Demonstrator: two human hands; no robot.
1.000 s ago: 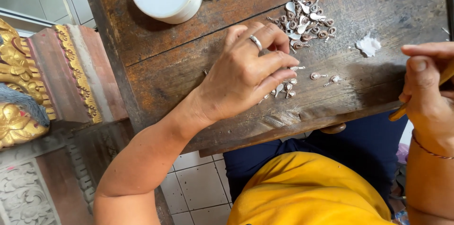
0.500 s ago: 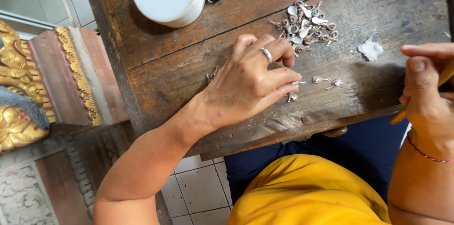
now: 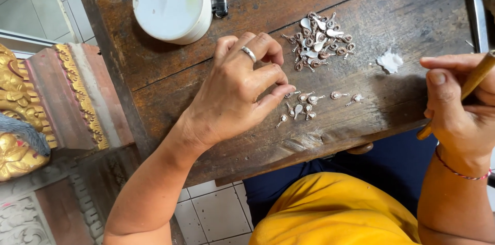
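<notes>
Head view, left hand (image 3: 234, 90) beside small metal pendants (image 3: 301, 105), fingertips touching

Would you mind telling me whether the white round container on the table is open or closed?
Closed: the white round container shows a flat white lid covering its whole top, with no contents visible.

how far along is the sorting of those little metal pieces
Done: a few small pieces lie spread apart near the table edge. In hand: the left hand curls over them, while the right hand grips a wooden-handled tool. Left: the heaped pile farther back.
</notes>
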